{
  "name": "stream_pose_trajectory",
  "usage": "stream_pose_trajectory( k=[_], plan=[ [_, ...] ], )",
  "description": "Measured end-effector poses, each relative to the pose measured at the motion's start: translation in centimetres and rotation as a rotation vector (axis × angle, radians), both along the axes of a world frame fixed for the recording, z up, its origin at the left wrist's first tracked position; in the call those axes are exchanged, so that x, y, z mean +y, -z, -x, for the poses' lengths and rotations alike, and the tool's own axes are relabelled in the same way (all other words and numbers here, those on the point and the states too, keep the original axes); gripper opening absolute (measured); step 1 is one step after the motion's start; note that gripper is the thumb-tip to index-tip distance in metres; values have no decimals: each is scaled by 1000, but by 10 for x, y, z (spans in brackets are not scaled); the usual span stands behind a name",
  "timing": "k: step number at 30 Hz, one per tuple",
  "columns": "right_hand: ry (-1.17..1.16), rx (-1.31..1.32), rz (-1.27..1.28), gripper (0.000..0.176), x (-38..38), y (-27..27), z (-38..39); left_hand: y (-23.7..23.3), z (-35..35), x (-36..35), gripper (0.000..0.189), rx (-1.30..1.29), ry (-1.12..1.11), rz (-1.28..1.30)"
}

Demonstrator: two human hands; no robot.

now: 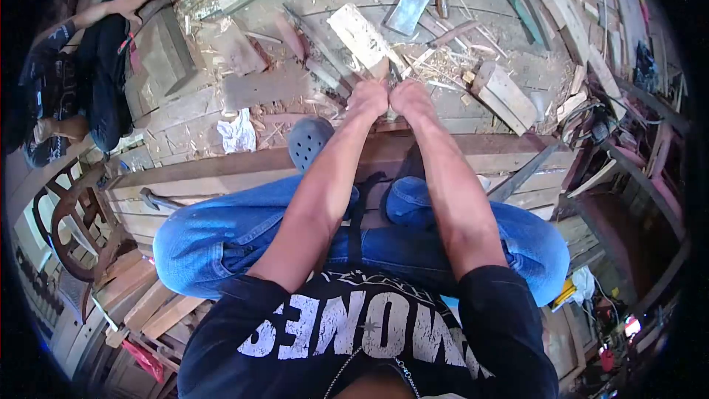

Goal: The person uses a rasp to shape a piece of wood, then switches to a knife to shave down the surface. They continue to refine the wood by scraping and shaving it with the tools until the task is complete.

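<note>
Here, keep left hand [367, 99] and right hand [412, 97] clenched side by side, knuckles touching, around the lower end of the wooden slat [360, 35] at upper centre of the frame. Hold both wrists straight and the grip even, likely the best guard against twisting. Note a pale, flat, rectangular face tilted toward the upper left, above a chip-littered plank floor [281, 87].

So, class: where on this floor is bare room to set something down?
The long beam is bare between hammer and clog; also the grey board above the white rag. Chips crowd around the left hand, right hand and pale wood piece they grip.
</note>
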State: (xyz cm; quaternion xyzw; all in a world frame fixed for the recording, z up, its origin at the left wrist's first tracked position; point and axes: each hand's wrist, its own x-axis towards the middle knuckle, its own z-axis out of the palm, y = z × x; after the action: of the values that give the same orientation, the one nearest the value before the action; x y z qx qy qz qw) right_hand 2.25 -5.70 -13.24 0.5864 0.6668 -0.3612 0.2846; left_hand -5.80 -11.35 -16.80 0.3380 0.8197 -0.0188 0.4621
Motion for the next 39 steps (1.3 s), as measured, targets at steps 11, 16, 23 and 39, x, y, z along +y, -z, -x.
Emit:
stream_pose_trajectory(
  k=[11,16,23,39],
  plan=[
    [-185,-42,243,46,11,-10,6,-8,3,-5,45,-82,7,67],
    [-294,-86,303,43,17,-22,12,-30,3,-3,50,-79,40,-30],
    [-48,-18,227,48,7,2,11,-12,-1,-8,37,-18,-69,-80],
    [189,-7,347,62,19,-49,27,-8,-7,-19,28,48,-143,-199]
  ],
)
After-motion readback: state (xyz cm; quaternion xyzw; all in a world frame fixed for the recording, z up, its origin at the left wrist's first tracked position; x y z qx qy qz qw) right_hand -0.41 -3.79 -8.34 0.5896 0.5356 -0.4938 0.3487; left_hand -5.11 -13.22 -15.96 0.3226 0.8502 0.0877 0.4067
